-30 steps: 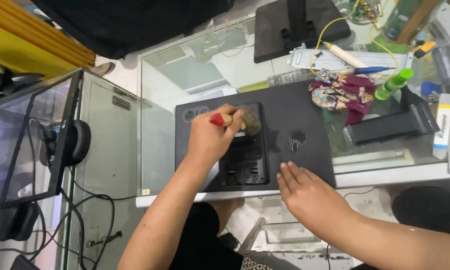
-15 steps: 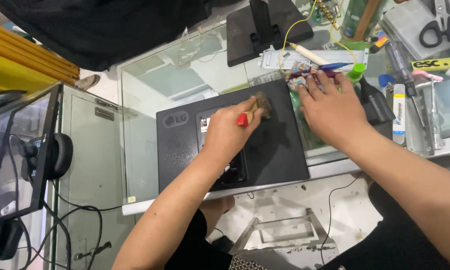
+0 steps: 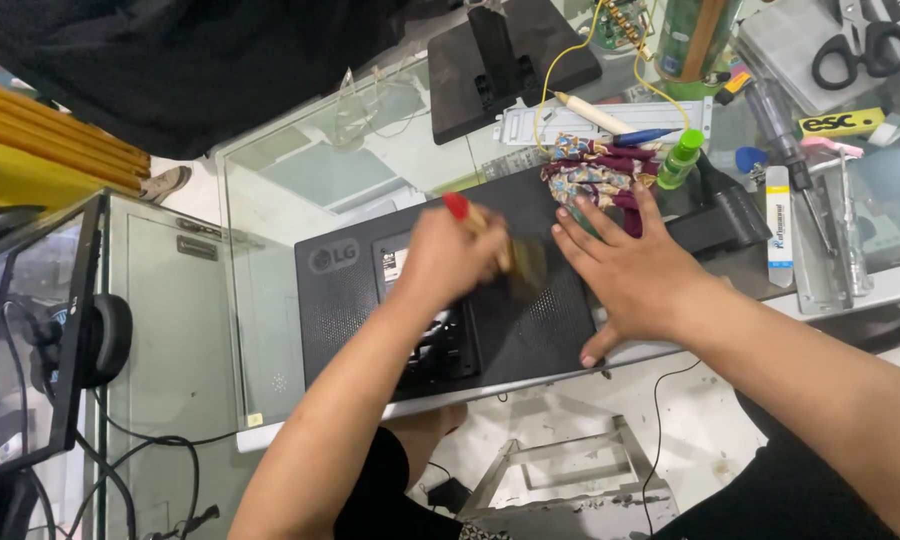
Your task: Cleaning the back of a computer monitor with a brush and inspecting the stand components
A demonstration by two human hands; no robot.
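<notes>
A black flat monitor (image 3: 350, 300) lies face down on a glass table (image 3: 270, 190). My left hand (image 3: 448, 258) is closed around a small brush with a red-tipped wooden handle (image 3: 458, 206); its blurred bristles (image 3: 523, 266) touch the monitor's back. My right hand (image 3: 625, 272) lies flat, fingers spread, on the right part of the monitor's back. Its fingertips reach a patterned maroon cloth (image 3: 595, 172).
Behind the monitor lie a black monitor stand (image 3: 500, 62), a green bottle (image 3: 679, 160), a pen, screwdrivers (image 3: 778, 125), scissors (image 3: 855, 50) and a white tube (image 3: 778, 228). Another screen with headphones (image 3: 100, 340) stands at the left. A metal frame (image 3: 570, 470) sits on the floor.
My right hand came down from the cloth at the back and now presses flat on the monitor. My left hand has swept the brush across the back panel toward the right.
</notes>
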